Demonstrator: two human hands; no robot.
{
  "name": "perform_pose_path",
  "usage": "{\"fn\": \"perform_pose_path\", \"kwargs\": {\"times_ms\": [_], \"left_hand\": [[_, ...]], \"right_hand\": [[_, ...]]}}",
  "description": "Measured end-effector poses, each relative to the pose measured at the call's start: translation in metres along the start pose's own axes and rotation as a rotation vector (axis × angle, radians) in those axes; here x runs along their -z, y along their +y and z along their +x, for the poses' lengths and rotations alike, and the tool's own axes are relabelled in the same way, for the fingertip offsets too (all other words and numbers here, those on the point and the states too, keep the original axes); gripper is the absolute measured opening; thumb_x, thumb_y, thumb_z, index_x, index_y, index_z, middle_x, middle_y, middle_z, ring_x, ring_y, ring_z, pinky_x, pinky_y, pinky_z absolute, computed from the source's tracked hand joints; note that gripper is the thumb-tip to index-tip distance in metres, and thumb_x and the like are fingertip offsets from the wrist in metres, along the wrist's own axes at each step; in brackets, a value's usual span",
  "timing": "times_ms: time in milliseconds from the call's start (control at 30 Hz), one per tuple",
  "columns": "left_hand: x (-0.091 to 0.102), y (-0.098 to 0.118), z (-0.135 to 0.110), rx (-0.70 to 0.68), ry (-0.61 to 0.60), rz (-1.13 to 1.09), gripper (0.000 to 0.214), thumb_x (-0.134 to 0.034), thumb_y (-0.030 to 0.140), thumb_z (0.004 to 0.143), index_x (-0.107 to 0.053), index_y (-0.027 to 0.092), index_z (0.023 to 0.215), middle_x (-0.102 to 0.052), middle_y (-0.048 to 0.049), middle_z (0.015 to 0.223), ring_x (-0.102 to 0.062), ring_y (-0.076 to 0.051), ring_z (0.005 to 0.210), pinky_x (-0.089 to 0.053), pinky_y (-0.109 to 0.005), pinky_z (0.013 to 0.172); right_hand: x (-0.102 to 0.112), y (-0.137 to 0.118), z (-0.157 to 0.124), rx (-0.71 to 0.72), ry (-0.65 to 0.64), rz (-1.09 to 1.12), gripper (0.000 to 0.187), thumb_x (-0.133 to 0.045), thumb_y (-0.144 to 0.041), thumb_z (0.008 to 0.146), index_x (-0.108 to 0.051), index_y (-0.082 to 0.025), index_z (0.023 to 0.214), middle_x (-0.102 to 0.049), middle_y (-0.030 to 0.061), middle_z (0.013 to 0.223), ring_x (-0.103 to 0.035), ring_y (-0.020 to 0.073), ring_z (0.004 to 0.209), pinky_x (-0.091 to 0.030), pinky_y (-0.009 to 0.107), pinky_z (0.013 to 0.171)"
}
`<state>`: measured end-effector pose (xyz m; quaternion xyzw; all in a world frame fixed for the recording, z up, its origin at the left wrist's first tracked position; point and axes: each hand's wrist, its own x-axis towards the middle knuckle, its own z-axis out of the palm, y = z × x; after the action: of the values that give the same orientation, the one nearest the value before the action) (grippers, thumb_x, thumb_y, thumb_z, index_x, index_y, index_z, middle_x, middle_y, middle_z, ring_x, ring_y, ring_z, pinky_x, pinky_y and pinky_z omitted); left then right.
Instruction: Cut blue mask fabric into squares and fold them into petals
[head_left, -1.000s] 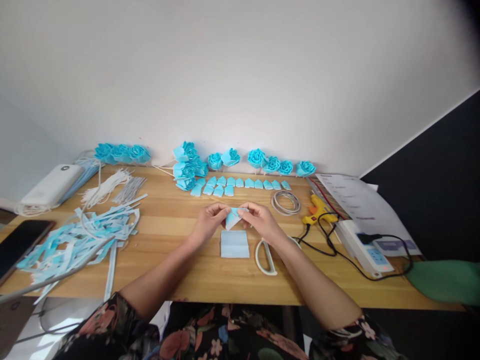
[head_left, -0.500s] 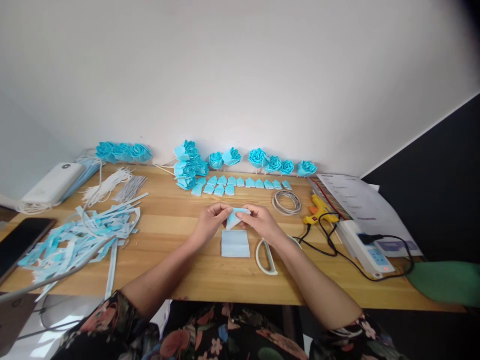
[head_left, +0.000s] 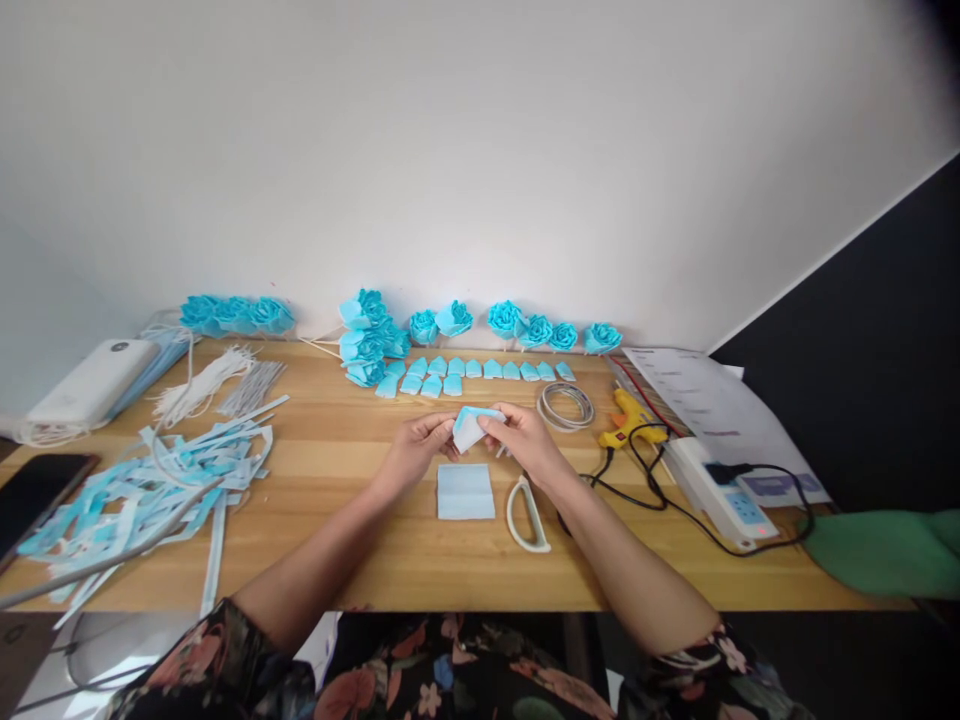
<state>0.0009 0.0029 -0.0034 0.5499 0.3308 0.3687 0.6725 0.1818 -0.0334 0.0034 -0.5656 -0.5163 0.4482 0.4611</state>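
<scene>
Between my two hands is a light-blue piece of fabric (head_left: 469,430), partly folded, with a brighter blue edge along its top. My left hand (head_left: 420,447) pinches its left side. My right hand (head_left: 523,440) grips the right side, thumb on the near face. Just below lies a flat pale-blue fabric square (head_left: 466,492) on the table. The white-handled scissors (head_left: 527,516) rest under my right wrist, their blades mostly hidden. Beyond my hands, several small folded blue petals (head_left: 491,369) lie in rows.
Blue fabric roses (head_left: 506,319) line the wall. A yellow glue gun (head_left: 630,420), a ring of tape (head_left: 565,406), and a power strip (head_left: 720,495) with black cable are at right. Fabric strips (head_left: 157,490), white cords (head_left: 206,385), a phone (head_left: 41,500) and a white power bank (head_left: 94,383) occupy the left.
The fabric piece has been turned and opened somewhat between my fingers, showing more of its pale face. My right hand has shifted its hold. The view has swung slightly.
</scene>
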Motion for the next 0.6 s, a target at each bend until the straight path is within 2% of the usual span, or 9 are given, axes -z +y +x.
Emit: {"fn": "perform_pose_path", "kwargs": {"times_ms": [233, 367, 600], "left_hand": [[0.000, 0.002, 0.000, 0.009, 0.015, 0.076, 0.037, -0.070, 0.048, 0.072, -0.072, 0.012, 0.081, -0.061, -0.0016, 0.060, -0.054, -0.012, 0.057, -0.046, -0.026, 0.060], [0.002, -0.004, 0.002, -0.003, 0.016, 0.088, 0.033, -0.070, 0.045, 0.073, -0.071, 0.013, 0.080, -0.061, -0.0009, 0.061, -0.053, -0.012, 0.058, -0.045, -0.025, 0.060], [0.002, -0.006, 0.003, 0.012, 0.027, 0.096, 0.032, -0.072, 0.043, 0.071, -0.070, 0.013, 0.080, -0.059, 0.0002, 0.060, -0.051, -0.011, 0.056, -0.044, -0.024, 0.057]], "right_hand": [[-0.002, -0.002, -0.001, 0.040, -0.033, -0.059, 0.027, -0.062, -0.042, 0.079, -0.058, -0.019, 0.067, -0.056, -0.0026, 0.055, -0.048, 0.0112, 0.050, -0.035, 0.022, 0.048], [-0.001, 0.000, -0.001, 0.083, -0.044, -0.083, 0.026, -0.062, -0.040, 0.081, -0.059, -0.018, 0.067, -0.056, -0.0028, 0.056, -0.050, 0.0118, 0.053, -0.037, 0.023, 0.052], [-0.001, 0.006, 0.000, 0.079, -0.072, -0.071, 0.026, -0.062, -0.041, 0.081, -0.061, -0.018, 0.069, -0.056, -0.0027, 0.058, -0.051, 0.0122, 0.054, -0.037, 0.023, 0.052]]}}
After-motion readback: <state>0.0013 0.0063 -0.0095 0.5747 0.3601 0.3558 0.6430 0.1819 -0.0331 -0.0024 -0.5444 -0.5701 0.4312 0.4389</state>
